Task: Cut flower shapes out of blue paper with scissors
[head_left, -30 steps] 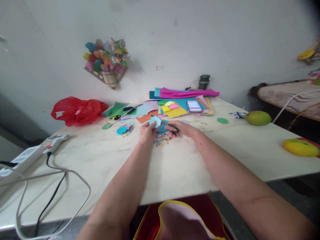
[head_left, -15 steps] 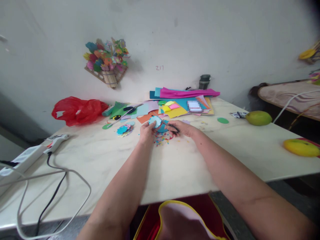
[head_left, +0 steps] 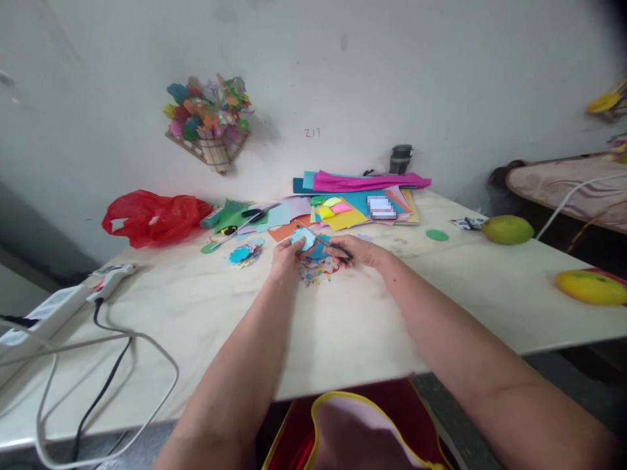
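Between the thumb and fingers of my left hand (head_left: 288, 253) is a pale blue paper cutout (head_left: 304, 237) with a scalloped edge. My right hand (head_left: 356, 250) is closed around the black handles of a pair of scissors (head_left: 345, 254). Their blades reach left to the cutout's edge; whether they are parted is too small to tell. Below both hands lies a heap of tiny coloured paper scraps (head_left: 317, 270), with a bluer paper piece (head_left: 319, 248) behind it. Left of my left hand sits a small stack of scalloped paper cutouts (head_left: 243, 253), blue on top.
Coloured paper sheets (head_left: 350, 220) and a second pair of scissors (head_left: 252, 214) lie toward the wall. A red plastic bag (head_left: 154, 219) is at the back left, a power strip (head_left: 49, 313) with cables at the left. On the right are a green mango (head_left: 507, 230) and a yellow mango (head_left: 590, 287).
The scissors and the paper cutout have shifted very slightly in my hands. Both hands stay in nearly the same place, and the things around them have not moved.
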A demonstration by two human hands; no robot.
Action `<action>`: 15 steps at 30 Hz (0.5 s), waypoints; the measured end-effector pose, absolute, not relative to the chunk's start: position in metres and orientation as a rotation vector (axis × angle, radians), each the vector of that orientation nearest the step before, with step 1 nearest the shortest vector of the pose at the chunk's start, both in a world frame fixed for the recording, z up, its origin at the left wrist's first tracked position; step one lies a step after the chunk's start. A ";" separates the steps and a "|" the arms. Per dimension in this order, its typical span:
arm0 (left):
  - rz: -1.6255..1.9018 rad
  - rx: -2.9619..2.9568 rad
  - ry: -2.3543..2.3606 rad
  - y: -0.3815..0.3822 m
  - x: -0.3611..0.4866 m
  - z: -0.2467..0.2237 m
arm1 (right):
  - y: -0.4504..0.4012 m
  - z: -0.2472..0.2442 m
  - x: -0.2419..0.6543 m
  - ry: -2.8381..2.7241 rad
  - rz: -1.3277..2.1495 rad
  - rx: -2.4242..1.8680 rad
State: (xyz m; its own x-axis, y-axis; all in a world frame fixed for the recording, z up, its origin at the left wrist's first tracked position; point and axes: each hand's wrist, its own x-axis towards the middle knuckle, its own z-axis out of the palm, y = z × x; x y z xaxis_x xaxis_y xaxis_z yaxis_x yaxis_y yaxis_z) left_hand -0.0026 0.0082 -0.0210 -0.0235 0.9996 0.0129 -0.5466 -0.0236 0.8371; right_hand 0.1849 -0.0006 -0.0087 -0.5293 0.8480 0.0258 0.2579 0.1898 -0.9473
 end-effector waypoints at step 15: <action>1.378 0.811 0.820 0.005 -0.008 -0.016 | 0.000 -0.007 0.188 -1.893 1.393 -1.045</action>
